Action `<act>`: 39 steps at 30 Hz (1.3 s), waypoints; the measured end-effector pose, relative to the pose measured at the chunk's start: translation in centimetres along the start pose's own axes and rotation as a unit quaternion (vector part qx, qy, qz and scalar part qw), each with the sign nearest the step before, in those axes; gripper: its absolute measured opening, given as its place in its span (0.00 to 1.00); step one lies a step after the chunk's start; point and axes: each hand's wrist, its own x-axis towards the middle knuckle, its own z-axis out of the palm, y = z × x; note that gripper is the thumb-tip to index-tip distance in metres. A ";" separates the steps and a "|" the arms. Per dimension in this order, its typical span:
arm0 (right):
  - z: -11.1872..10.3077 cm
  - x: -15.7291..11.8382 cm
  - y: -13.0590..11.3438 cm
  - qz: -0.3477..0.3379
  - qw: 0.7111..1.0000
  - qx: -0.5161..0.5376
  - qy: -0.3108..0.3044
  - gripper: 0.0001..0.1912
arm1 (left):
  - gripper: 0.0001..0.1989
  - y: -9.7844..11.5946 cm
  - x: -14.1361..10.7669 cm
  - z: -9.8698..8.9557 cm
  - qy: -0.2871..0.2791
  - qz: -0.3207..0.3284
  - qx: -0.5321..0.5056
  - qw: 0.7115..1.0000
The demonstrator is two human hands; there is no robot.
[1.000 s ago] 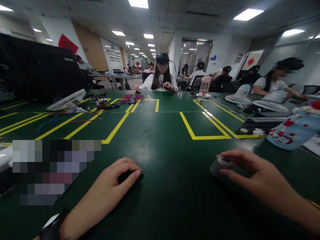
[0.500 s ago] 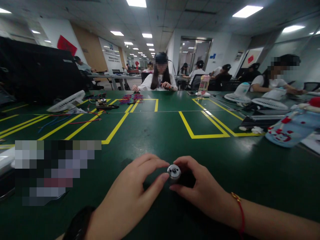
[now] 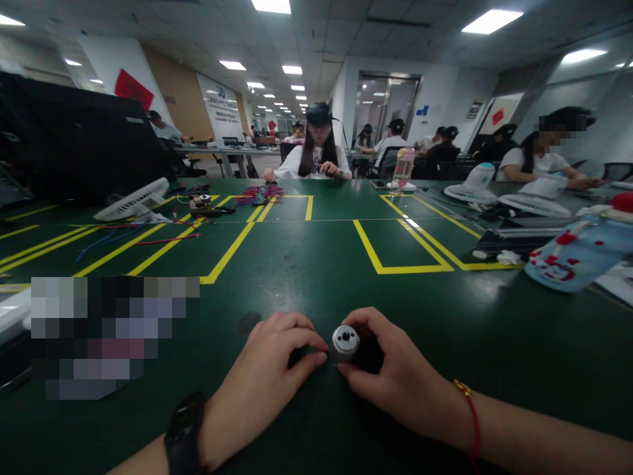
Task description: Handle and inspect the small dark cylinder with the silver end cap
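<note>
A small silvery cylindrical motor (image 3: pixel 345 340) stands on the green table with its round end face up, showing a dark centre and small holes. My right hand (image 3: pixel 395 363) curves around its right side, thumb at the front and fingers behind, gripping it. Just left of the motor is my left hand (image 3: pixel 277 363), apart from it, thumb and index fingertip nearly together. A tiny dark bit seems to be between those fingertips, too small to name.
Wires (image 3: pixel 260 194), a white fan (image 3: pixel 133 201) and a dark monitor (image 3: pixel 74 145) are on the left. A blue cup (image 3: pixel 576 254) and more fans (image 3: pixel 469 191) stand on the right. Across the table sits a person (image 3: pixel 316 152). A pink bottle (image 3: pixel 404 168) is near the far edge.
My left hand has drawn back slightly left and down from the motor, its fingertips closing together. The motor's centre looks darker, without the small raised piece seen before. My right hand stays around it.
</note>
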 end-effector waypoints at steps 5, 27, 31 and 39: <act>-3.9 -1.8 1.6 0.006 0.991 -0.117 0.069 0.25 | 0.10 -1.1 -1.2 -1.4 0.014 -0.022 -0.049 0.998; -0.1 0.8 -0.8 -0.090 0.970 -0.216 -0.070 0.13 | 0.11 -3.6 -3.7 -3.8 0.015 -0.072 -0.012 0.997; 0.0 1.4 -0.6 -0.072 0.976 -0.189 -0.077 0.06 | 0.11 -3.5 -3.7 -4.0 -0.003 -0.069 -0.018 0.997; -15.9 -6.3 4.3 0.046 0.899 -0.415 0.134 0.14 | 0.10 -3.8 -3.4 -3.2 -0.016 -0.080 -0.020 0.996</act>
